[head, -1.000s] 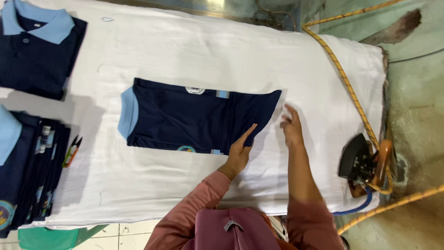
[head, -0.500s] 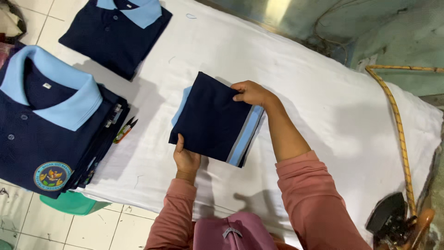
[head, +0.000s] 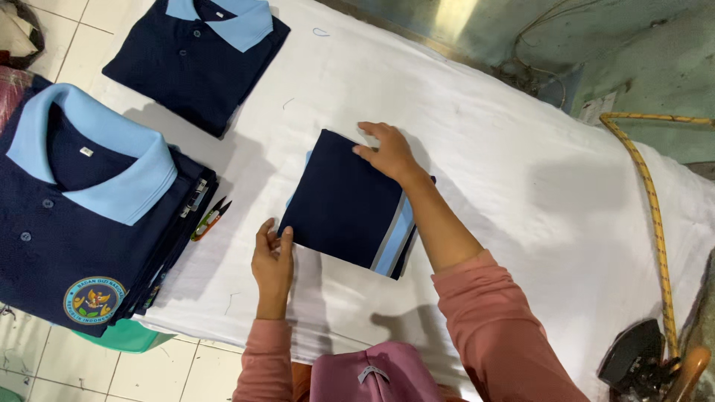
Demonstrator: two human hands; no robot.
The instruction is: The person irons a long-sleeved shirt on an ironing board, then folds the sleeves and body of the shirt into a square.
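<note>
A navy polo shirt [head: 342, 201] folded into a compact rectangle, with a light blue and grey band along its right edge, lies on the white padded table [head: 521, 164]. My left hand [head: 272, 260] grips the fold's near left corner. My right hand [head: 387, 152] rests flat on its far right corner, the forearm crossing the shirt's right edge. Both arms wear pink sleeves.
A stack of folded navy polos with light blue collars [head: 82, 208] sits at the left table edge, small thread snips [head: 208, 218] beside it. Another folded polo [head: 197, 56] lies at the far left. An iron [head: 633, 357] and yellow cord [head: 652, 201] are at the right.
The shirt went from a long half-folded strip to a compact rectangle. Since half a second ago both hands have shifted along its corners and the view has moved slightly.
</note>
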